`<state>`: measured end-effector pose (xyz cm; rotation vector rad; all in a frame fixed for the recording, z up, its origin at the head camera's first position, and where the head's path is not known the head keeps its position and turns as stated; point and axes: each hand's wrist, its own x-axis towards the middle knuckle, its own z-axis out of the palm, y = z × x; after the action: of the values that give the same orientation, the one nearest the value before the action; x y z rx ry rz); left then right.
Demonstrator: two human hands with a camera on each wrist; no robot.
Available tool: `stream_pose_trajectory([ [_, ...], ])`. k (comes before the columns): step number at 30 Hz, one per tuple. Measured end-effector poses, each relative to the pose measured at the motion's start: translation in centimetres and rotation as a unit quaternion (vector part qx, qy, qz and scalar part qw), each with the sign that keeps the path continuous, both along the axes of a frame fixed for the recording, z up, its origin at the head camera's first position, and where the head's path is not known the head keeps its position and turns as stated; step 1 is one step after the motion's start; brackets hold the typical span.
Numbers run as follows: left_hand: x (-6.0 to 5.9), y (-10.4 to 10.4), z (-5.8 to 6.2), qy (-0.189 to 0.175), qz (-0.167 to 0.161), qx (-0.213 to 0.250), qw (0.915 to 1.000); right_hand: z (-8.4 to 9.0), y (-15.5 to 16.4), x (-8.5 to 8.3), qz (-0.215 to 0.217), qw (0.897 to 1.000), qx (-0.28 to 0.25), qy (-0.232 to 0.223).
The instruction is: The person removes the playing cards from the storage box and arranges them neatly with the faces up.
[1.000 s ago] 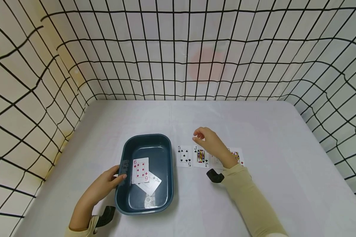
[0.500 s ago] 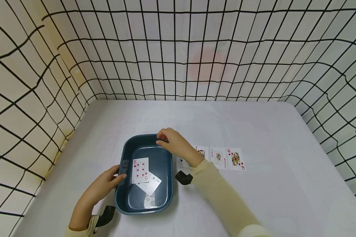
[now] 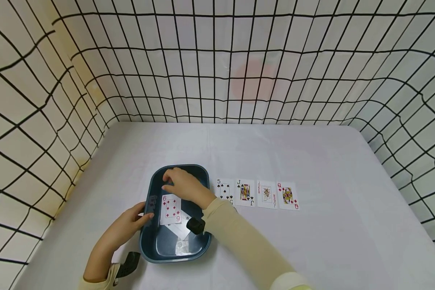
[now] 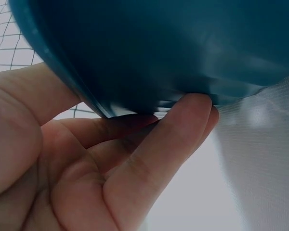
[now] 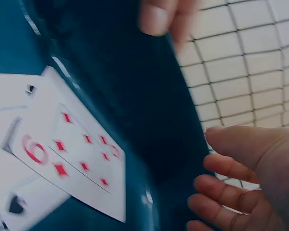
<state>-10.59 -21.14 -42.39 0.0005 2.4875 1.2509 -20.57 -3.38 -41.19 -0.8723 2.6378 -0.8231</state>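
My left hand (image 3: pixel 128 225) grips the left rim of a dark blue plastic basin (image 3: pixel 159 249), with the thumb over the edge. In the left wrist view, fingers (image 4: pixel 159 149) press against its outer wall. Over the basin's upper part hovers my right hand (image 3: pixel 185 187), loosely curled and holding nothing. Just below it in the head view lies a six of diamonds playing card (image 3: pixel 171 209), face up. It overlaps a spade card (image 5: pixel 24 197), partly hidden. The right wrist view shows the right thumb and fingers (image 5: pixel 221 192) apart from the cards.
Right of the basin, face-up cards lie in a row: five of spades (image 3: pixel 224 188), jack of clubs (image 3: pixel 245 193), joker (image 3: pixel 266 194) and queen of diamonds (image 3: pixel 288 196). The right forearm passes near the five. Black wire mesh (image 3: pixel 214 76) encloses the white table (image 3: pixel 311 153).
The right hand has moved left from above the card row, past the basin's right rim, to over its inside. The row of cards is uncovered. My left hand keeps its hold on the rim.
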Motion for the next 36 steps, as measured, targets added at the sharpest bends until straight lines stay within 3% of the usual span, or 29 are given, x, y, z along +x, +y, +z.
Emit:
stream_pose_trajectory([
  [4,0.1,0.1,0.0,-0.002,0.002,-0.001,1.0000,-0.8,-1.2,0.7,0.029,0.995,0.097,0.001],
  [9,0.1,0.1,0.1,-0.002,0.003,-0.001,1.0000,-1.3,-1.8,1.4,0.056,0.977,0.206,0.021],
  [15,0.2,0.0,0.1,0.003,0.002,-0.002,1.0000,-1.7,-2.1,1.9,0.052,0.956,0.286,0.045],
  [20,0.2,0.1,0.0,0.009,0.002,-0.005,0.9999,-2.0,-2.3,1.9,0.038,0.955,0.289,0.058],
  [32,0.1,-0.1,-0.1,0.019,-0.006,0.003,0.9998,-1.9,-2.3,1.7,-0.009,0.967,0.252,0.045],
  [36,0.1,-0.1,-0.1,0.012,-0.002,0.000,0.9999,-1.7,-1.8,1.4,-0.001,0.978,0.204,0.050],
])
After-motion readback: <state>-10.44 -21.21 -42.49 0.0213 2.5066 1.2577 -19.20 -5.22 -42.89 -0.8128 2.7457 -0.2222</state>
